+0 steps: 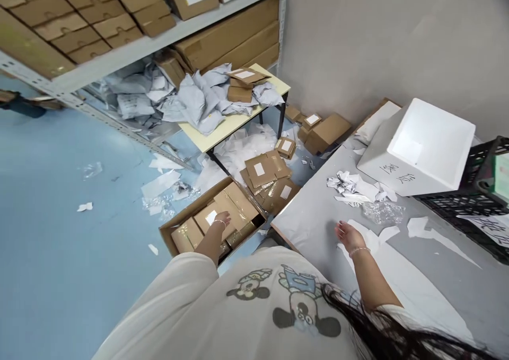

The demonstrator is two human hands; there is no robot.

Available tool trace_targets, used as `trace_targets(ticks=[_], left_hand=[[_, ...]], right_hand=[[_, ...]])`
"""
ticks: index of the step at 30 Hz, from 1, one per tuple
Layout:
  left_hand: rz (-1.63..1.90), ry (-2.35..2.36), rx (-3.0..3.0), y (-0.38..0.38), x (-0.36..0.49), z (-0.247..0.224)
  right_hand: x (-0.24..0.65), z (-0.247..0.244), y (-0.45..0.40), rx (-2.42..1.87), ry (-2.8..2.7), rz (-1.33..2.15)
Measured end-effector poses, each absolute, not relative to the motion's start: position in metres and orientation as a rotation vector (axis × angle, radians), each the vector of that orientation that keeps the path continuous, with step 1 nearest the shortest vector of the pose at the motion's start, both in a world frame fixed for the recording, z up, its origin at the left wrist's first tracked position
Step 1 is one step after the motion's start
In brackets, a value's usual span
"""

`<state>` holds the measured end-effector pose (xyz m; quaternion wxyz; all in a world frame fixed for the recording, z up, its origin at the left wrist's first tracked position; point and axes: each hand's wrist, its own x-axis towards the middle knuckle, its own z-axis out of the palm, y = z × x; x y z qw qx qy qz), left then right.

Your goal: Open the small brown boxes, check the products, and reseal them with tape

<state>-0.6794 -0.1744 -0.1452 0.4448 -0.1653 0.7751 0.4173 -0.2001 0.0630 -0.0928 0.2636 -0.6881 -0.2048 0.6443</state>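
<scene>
My left hand (223,220) reaches over a large open cardboard carton (166,236) on the floor, fingers stretched out and holding nothing. Right under it lie flat brown boxes (237,205), one with a white label (211,217); whether the fingertips touch them I cannot tell. My right hand (350,236) is over the near part of the grey table (318,217), its fingers apart and nothing in them. Torn white paper (369,235) lies beside that hand. Crumpled paper (345,184) and clear plastic wrap (384,211) are a little farther back.
Taped boxes (270,172) lie on the floor past the carton. Grey mailer bags (199,100) pile up on a small yellow table (199,137). Shelving (115,58) with boxes stands at the left. A white foam box (393,164) and a black crate (449,206) stand at right.
</scene>
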Motion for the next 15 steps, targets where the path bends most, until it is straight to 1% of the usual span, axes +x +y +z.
trace_targets(ticks=[6, 15], left_hand=[[1.048, 1.880, -0.463, -0.218, -0.637, -0.144], [1.195, 1.904, -0.455, -0.285, -0.558, -0.113]], right_hand=[[-0.257, -0.083, 0.053, -1.776, -0.740, 1.885], [-0.318, -0.069, -0.009, -1.589, -1.016, 2.189]])
